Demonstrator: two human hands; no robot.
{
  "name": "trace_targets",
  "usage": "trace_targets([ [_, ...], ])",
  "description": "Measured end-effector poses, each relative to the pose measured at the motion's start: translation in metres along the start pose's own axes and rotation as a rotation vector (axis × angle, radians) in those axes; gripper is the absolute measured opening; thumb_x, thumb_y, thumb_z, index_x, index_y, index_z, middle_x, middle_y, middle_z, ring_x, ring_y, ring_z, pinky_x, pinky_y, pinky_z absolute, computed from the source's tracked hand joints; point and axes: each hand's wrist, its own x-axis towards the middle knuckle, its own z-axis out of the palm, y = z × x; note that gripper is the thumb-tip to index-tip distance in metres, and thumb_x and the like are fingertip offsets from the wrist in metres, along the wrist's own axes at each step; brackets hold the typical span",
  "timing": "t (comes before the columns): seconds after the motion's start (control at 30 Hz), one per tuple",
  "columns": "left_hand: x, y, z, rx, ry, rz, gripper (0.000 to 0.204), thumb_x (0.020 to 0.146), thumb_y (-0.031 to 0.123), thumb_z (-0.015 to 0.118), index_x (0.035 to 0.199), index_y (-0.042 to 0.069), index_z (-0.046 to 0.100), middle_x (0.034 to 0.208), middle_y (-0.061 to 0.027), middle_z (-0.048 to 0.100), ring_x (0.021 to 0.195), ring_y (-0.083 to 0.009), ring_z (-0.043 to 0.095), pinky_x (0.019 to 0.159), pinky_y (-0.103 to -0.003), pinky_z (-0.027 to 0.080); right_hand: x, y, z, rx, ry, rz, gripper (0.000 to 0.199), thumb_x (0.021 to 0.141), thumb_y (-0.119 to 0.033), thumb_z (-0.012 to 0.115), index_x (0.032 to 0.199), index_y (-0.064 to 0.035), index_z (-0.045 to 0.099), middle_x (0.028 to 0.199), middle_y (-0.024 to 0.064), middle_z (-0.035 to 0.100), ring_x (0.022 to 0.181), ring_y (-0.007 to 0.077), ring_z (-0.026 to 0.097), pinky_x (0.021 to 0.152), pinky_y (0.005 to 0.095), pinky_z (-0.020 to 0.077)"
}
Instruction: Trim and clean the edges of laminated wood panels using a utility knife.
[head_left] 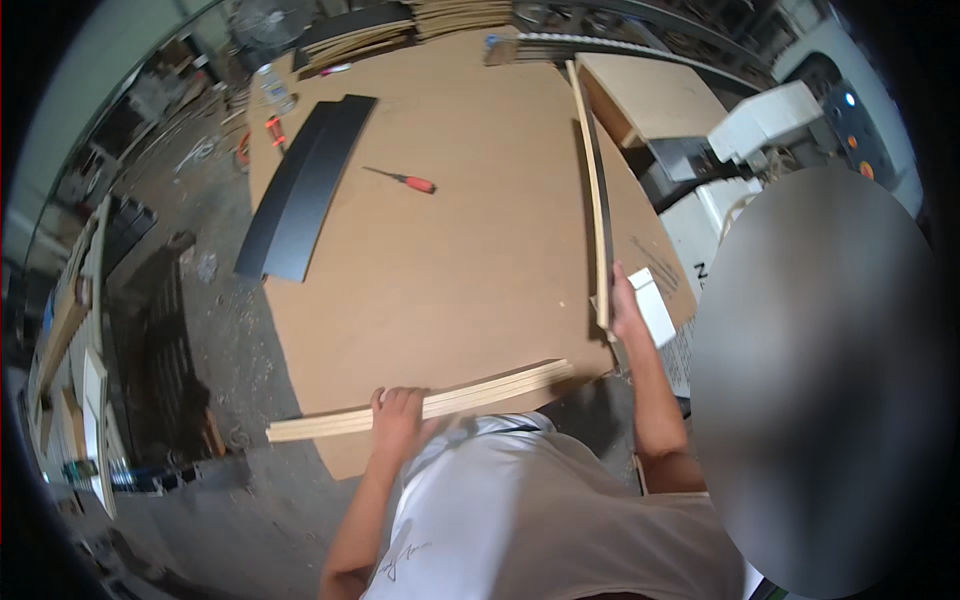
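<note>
Head view, left hand [400, 415] gripping long pale stacked strips [490, 391], right hand [626, 306] holding slim pale-edged dark board [599, 205]

Strip stack [505, 386]: bare wood edges, matt | long strip [597, 200]: pale wood edge, dark face | tabletop [470, 290]: smooth matt board | dark panels [325, 190]: smooth, faint sheen from where I stand | screwdriver [418, 184]: red plastic handle | shirt [460, 520]: cloth

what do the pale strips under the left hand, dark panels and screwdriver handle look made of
Pale strips: probably bare wood or plywood, with light tan, matte edges. Dark panels: perhaps coated board, smooth and grey-black with a faint sheen. Screwdriver handle: likely plastic, bright red with black.
</note>
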Motion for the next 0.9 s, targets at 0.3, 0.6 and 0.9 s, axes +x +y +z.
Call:
trace_targets([
  [0.3, -0.013, -0.002, 0.002, -0.027, 0.131, -0.017, 0.071, 0.075, 0.045, 0.078, 0.13, 0.008, 0.053, 0.138, -0.0179, 0.048, 0.134, -0.0339, 0.043, 0.11, -0.063, 0.029, -0.014, -0.004, 0.024, -0.828, -0.461, -0.094, 0.055, 0.104, -0.046, 0.045, 0.107, 0.0031, 0.069, 0.098, 0.0052, 0.071, 0.089, 0.0138, 0.06, 0.086, 0.0298, 0.0472],
  [0.6, -0.019, -0.014, 0.038, 0.117, 0.363, 0.05, 0.09, 0.071, 0.052, 0.079, 0.14, 0.007, 0.044, 0.151, -0.0257, 0.032, 0.144, -0.0435, 0.029, 0.111, -0.072, 0.021, -0.008, 0.03, 0.12, -1.502, -0.985, -0.12, 0.066, 0.102, -0.053, 0.045, 0.092, 0.0054, 0.072, 0.08, 0.0095, 0.072, 0.078, 0.0166, 0.064, 0.08, 0.0353, 0.0497],
  [0.9, -0.017, -0.006, 0.025, 0.147, 0.286, 0.024, 0.068, 0.068, 0.052, 0.079, 0.116, 0.006, 0.062, 0.114, -0.0116, 0.062, 0.115, -0.0286, 0.056, 0.108, -0.051, 0.035, -0.033, 0.05, 0.144, -2.011, -1.097, -0.298, 0.059, 0.096, -0.056, 0.053, 0.095, -0.0004, 0.074, 0.085, 0.0187, 0.071, 0.078, 0.0309, 0.066, 0.077, 0.04, 0.0512],
])
